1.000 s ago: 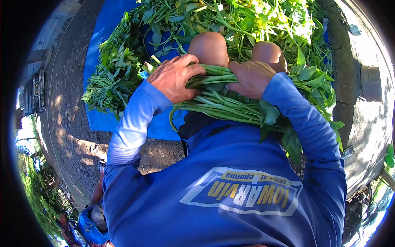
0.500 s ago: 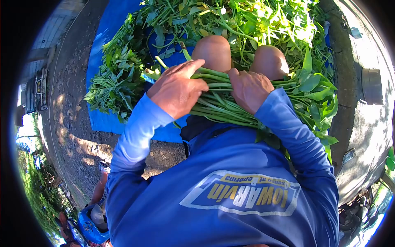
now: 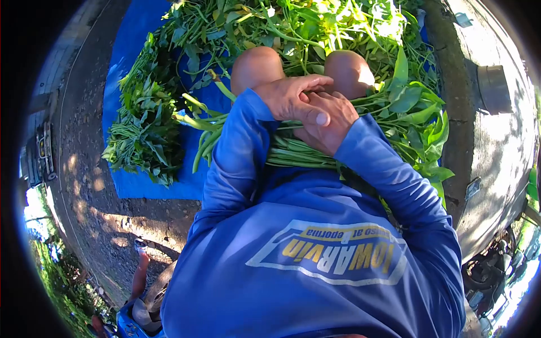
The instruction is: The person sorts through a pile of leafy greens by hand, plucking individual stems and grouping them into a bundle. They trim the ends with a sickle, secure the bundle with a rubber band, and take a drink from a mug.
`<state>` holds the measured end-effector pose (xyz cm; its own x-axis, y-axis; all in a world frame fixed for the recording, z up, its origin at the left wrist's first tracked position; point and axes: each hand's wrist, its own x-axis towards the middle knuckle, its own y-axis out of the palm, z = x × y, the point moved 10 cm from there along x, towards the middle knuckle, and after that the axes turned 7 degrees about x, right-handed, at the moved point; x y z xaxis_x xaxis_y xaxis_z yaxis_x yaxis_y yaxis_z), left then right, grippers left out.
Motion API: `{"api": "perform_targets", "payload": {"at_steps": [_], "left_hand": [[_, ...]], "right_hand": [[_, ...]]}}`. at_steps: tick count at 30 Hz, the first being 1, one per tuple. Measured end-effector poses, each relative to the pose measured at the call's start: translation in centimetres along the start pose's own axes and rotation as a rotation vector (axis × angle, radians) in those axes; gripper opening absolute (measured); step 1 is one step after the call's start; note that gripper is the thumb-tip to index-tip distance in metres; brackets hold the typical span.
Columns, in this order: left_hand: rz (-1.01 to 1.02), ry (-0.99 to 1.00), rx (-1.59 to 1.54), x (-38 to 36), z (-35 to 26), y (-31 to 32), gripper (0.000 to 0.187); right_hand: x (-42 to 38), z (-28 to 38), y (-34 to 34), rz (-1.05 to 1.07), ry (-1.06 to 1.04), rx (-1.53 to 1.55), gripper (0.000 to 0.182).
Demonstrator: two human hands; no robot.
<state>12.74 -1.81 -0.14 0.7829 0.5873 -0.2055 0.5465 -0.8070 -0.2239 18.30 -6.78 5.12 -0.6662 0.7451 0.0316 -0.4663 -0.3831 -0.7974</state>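
A bundle of long green leafy stems (image 3: 298,152) lies across my lap, its leaves to the right and its cut ends to the left. My right hand (image 3: 329,121) is closed around the stems near the middle. Over the back of it reaches my left hand (image 3: 296,100), fingers stretched and thumb apart, partly covering its knuckles. Nothing is visible in my left hand's grip. My right fingertips are hidden.
Beyond my bare knees (image 3: 256,67), loose greens (image 3: 304,28) are heaped on a blue tarp (image 3: 127,183). Another leafy pile (image 3: 146,124) lies at left. A concrete edge (image 3: 456,112) runs along the right. Part of another person (image 3: 141,273) shows at lower left.
My left hand has moved right, from the left part of the stems onto my right hand. The cut ends at left are now uncovered. My right hand still holds the bundle.
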Motion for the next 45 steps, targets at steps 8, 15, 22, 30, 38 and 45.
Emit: {"api": "perform_targets", "payload": {"at_steps": [8, 15, 22, 30, 38, 45], "left_hand": [[0.092, -0.092, 0.284, -0.5, -2.3, 2.9, 0.086], [-0.121, -0.045, 0.292, -1.8, -2.6, 1.7, 0.049], [-0.189, -0.185, 0.781, -2.1, -2.5, 1.5, 0.052], [-0.290, -0.028, 0.742, -2.8, -5.1, 1.2, 0.052], [-0.294, -0.264, 0.791, -2.2, -2.0, 0.7, 0.047], [-0.327, -0.236, 0.752, -1.6, -3.0, 0.6, 0.043]], "right_hand": [[-2.2, -4.6, -4.3, 0.314, 0.123, 0.007, 0.095], [-2.2, -3.0, -7.1, 0.310, 0.149, -0.297, 0.100], [-3.9, -4.0, -7.3, 0.062, 0.024, -0.358, 0.089], [-7.2, -3.6, -9.7, -0.165, -0.012, -0.717, 0.073], [-15.7, -12.6, -17.6, -0.210, 0.380, -0.666, 0.115], [-10.8, 4.0, -17.7, -0.369, 0.056, 0.366, 0.035]]}}
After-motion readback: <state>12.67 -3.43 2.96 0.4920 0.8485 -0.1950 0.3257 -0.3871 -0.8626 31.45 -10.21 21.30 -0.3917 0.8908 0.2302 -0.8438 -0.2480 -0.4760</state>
